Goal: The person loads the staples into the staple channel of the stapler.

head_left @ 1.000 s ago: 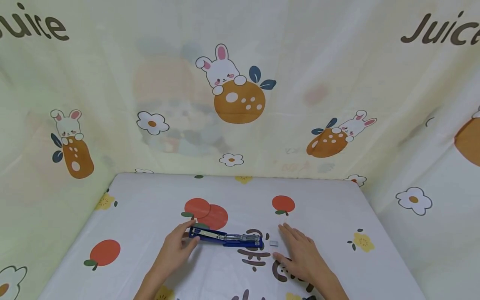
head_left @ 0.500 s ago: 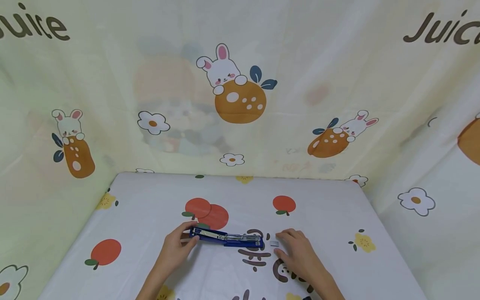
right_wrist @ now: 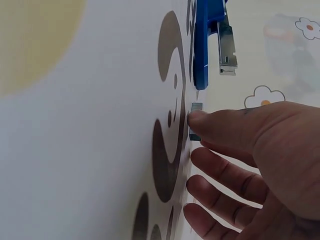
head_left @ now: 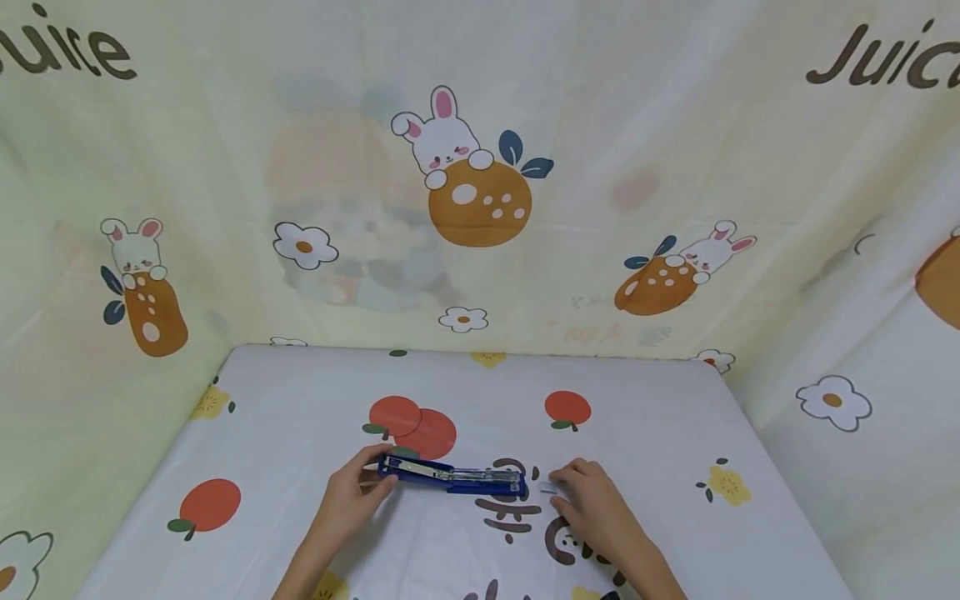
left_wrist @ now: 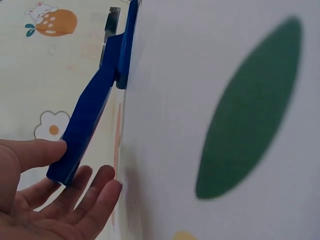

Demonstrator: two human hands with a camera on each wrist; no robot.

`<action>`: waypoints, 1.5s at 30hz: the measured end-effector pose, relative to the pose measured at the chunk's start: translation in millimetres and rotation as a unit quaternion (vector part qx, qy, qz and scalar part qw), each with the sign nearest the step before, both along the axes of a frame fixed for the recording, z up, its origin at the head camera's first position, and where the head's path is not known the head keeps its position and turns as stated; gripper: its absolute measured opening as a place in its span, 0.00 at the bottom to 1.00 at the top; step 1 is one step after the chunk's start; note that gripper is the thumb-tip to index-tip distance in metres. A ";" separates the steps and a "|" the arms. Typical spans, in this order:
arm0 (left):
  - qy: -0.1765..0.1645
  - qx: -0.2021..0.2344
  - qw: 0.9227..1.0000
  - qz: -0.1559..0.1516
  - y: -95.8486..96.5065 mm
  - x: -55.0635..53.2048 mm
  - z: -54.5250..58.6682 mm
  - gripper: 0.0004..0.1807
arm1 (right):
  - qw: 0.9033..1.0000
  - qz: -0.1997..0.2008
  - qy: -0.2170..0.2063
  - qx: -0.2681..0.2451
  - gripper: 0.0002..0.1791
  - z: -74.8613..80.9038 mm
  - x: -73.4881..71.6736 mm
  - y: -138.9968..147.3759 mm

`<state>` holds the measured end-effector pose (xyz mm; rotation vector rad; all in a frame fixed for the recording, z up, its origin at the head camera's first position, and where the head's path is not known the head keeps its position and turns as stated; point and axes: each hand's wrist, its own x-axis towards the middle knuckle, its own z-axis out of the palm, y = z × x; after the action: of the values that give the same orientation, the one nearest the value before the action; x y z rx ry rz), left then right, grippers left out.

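Observation:
A blue stapler [head_left: 487, 483] lies opened wide on the table, its metal magazine exposed. My left hand [head_left: 354, 492] grips the raised top arm's end between thumb and fingers; in the left wrist view the blue arm [left_wrist: 87, 117] slants up from the base. Just right of the stapler, my right hand [head_left: 597, 507] pinches a small grey strip of staples [right_wrist: 197, 107] between thumb and index finger. The other fingers of that hand are loosely bent near the tabletop. Part of the strip is hidden by the thumb.
The table [head_left: 300, 383] wears a white cloth printed with red fruit, yellow flowers and dark lettering. Patterned curtains [head_left: 360, 167] hang behind it and along both sides.
My right hand has drawn its fingers in from a flat spread and closed them onto the staple strip. The left hand and stapler have stayed almost still.

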<state>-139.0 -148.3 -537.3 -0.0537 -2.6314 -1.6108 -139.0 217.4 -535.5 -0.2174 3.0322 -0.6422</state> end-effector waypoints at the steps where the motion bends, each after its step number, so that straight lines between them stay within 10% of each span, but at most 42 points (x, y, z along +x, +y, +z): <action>1: 0.000 -0.001 1.000 0.000 0.1 0.4 0.4 0.24 | 1.000 0.000 -0.002 -0.001 0.14 -0.2 -0.6 -0.3; 45: -0.016 -0.016 1.000 0.006 -0.1 0.6 1.2 0.24 | 1.000 -0.001 0.002 0.008 0.07 -1.7 -5.3 -4.1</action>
<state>-138.4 -148.3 -536.2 -0.0130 -2.6751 -1.5796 -144.3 213.3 -537.2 -0.2168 3.0413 -0.6171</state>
